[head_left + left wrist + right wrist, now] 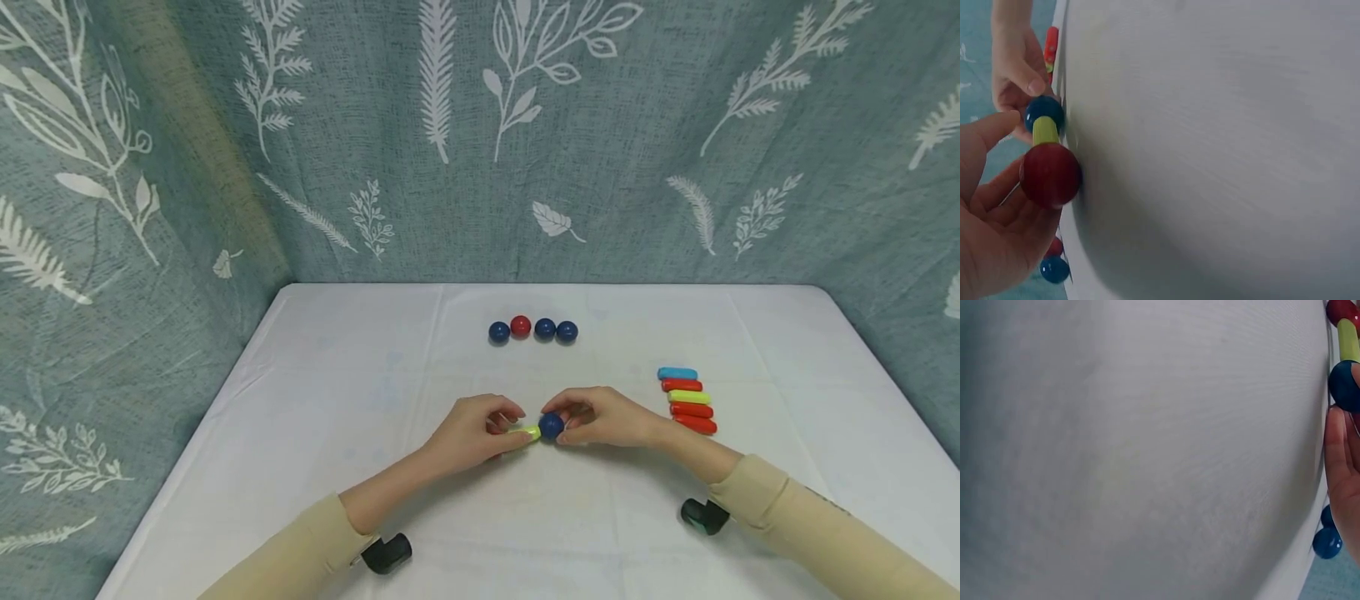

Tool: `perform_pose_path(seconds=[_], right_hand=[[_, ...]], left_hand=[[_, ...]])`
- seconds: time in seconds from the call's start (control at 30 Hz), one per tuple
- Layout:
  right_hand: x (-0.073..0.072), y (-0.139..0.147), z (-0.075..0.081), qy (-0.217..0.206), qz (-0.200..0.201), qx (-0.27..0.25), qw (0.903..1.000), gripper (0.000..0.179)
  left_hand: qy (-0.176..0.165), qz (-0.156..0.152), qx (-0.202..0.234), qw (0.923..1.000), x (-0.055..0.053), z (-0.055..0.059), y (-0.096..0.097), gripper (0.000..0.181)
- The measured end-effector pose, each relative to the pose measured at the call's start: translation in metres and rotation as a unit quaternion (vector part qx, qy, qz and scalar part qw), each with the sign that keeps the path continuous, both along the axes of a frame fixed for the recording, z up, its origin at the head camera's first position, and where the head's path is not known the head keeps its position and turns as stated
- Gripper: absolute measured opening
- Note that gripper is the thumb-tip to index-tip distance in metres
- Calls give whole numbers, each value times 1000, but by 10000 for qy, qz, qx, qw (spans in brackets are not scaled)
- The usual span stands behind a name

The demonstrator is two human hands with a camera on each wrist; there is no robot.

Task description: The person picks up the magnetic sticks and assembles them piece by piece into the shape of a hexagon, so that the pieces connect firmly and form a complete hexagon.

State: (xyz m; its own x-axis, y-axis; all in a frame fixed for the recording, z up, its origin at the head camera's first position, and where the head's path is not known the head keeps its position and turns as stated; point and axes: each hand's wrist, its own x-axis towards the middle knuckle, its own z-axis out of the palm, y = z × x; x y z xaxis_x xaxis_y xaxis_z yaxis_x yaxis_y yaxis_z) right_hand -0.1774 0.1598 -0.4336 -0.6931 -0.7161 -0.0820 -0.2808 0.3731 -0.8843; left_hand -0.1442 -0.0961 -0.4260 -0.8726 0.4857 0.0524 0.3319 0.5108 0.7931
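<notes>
Near the middle of the white table, my left hand [476,427] holds a yellow-green stick [533,432] between thumb and fingers. A red ball [1050,176] sits on the stick's near end in the left wrist view; the left hand hides it in the head view. At the stick's other end is a dark blue ball [551,426], which my right hand [607,417] pinches between thumb and fingertips. Ball, stick and ball form one line in the right wrist view, with the blue ball [1344,386] right against the stick.
Farther back lie a red ball [521,326] and three blue balls [545,329] in a row. To the right, several short sticks are lined up: a light blue stick [677,373], a yellow-green stick [689,397] and red sticks [692,410]. A leaf-patterned curtain [480,208] hangs behind the table.
</notes>
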Motion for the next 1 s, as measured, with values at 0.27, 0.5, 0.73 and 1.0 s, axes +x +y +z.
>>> perform_pose_path(seconds=[0.27, 0.5, 0.73, 1.0], right_hand=[[1, 3, -2, -79, -156, -36, 9998, 34], [-3, 31, 6, 310, -684, 139, 9971, 27], [-13, 91, 25, 1320, -2018, 822, 9670, 21], [-21, 140, 25, 1116, -2491, 1776, 9455, 26]], left_hand=[[360, -329, -309, 9983, -7, -6, 20, 30], [230, -277, -443, 9984, -7, -8, 24, 28], [152, -282, -495, 9983, -6, -9, 24, 28], [219, -309, -389, 9985, -5, -10, 23, 27]])
